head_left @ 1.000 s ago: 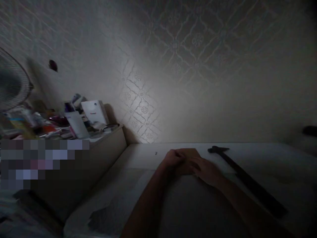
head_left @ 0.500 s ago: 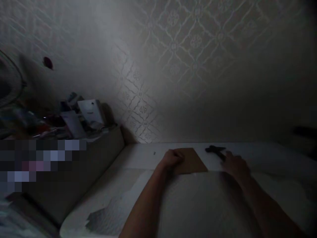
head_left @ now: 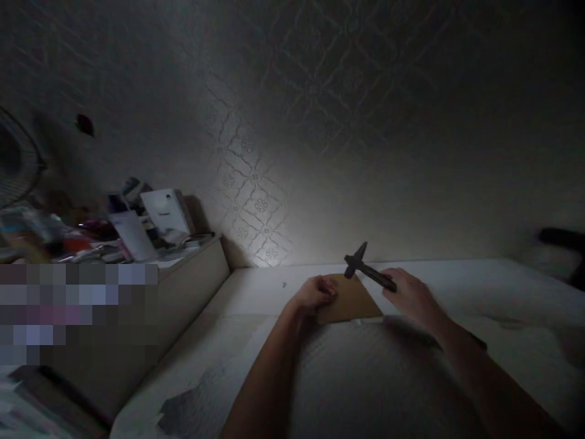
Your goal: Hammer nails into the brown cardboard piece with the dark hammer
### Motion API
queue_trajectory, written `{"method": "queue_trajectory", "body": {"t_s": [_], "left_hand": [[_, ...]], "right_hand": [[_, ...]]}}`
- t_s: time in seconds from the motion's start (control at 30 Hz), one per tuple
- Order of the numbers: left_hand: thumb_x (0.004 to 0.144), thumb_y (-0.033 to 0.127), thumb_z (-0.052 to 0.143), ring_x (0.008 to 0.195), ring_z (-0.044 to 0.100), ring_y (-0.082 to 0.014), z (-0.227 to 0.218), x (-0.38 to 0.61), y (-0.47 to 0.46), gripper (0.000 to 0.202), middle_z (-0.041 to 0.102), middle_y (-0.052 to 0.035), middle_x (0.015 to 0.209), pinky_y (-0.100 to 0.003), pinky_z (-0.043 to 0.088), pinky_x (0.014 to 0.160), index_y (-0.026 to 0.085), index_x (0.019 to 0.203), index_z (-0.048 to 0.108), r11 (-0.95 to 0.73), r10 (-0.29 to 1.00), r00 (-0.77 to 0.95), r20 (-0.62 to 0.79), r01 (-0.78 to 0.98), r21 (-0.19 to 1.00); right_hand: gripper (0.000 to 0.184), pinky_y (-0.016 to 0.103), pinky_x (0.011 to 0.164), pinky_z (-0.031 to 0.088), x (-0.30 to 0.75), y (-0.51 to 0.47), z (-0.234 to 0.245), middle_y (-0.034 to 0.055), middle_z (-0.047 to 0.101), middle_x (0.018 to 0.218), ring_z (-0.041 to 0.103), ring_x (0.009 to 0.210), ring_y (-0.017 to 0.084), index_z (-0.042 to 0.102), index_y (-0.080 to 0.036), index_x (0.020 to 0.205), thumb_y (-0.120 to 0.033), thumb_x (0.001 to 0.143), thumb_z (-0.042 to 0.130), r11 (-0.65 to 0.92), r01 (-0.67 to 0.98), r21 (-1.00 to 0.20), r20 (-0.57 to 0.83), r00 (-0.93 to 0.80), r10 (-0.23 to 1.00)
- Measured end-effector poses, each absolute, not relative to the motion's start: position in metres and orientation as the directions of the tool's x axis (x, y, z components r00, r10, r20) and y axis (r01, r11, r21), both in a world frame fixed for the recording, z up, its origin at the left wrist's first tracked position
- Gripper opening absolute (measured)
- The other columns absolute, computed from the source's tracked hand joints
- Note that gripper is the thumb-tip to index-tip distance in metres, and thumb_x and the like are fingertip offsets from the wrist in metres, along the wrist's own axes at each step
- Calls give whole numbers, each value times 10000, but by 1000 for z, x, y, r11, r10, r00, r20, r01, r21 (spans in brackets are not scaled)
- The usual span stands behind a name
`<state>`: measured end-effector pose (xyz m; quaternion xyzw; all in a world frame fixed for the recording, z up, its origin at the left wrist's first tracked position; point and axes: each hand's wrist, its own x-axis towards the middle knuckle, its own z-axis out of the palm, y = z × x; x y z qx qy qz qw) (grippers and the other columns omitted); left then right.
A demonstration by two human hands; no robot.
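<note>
The room is dim. My left hand (head_left: 315, 292) rests closed on the left edge of a flat brown board (head_left: 350, 302) that lies on a white surface (head_left: 457, 286). My right hand (head_left: 411, 299) grips the handle of a dark hammer (head_left: 365, 268) near its head. The hammer head is lifted above the board's far corner, and the handle runs back under my right wrist.
A patterned wallpapered wall (head_left: 256, 201) stands right behind the surface. At the left a low cabinet (head_left: 192, 274) carries boxes, bottles and clutter, with a fan (head_left: 16, 158) at the far left. A dark object (head_left: 560, 238) sits at the right edge.
My right hand left the board, moved right to the hammer lying on the surface, closed on its handle and raised the head over the board. The left hand stayed on the board.
</note>
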<state>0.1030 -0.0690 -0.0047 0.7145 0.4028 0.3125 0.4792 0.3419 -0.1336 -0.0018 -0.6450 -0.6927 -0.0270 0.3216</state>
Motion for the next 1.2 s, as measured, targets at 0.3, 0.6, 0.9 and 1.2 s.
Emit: {"method": "queue_trajectory", "body": {"t_s": [0.3,0.6,0.9,1.2], "left_hand": [[618,109,680,679,566,-110,-15,108,-65,261,615,-2,736,-194,436,610,143,847,560,-321,918,366,153,457,830],[605,53,649,682,568,-104,-11,109,-67,252,606,13,718,-198,448,633,158,798,526,-350,914,365,178,487,800],[617,98,659,673,561,-110,-13,108,-66,272,614,2,740,-216,450,652,147,859,546,-341,914,371,167,472,813],[629,109,654,681,560,-118,-11,108,-67,255,620,-8,753,-211,430,616,140,862,552,-345,913,375,159,507,790]], "right_hand": [[344,275,720,421,316,-147,4,65,693,1009,639,881,209,590,-208,1074,-97,759,506,315,873,-372,436,-135,890],[374,277,745,420,319,-143,-1,71,676,1070,629,943,211,575,-198,1101,-79,754,502,273,908,-319,390,-137,911],[370,281,759,421,319,-144,-1,62,681,1065,626,926,206,581,-212,1099,-84,758,511,288,884,-368,416,-120,901],[356,259,708,411,317,-142,-1,39,692,1021,633,887,197,594,-234,1072,-92,753,523,296,872,-391,415,-120,902]]}}
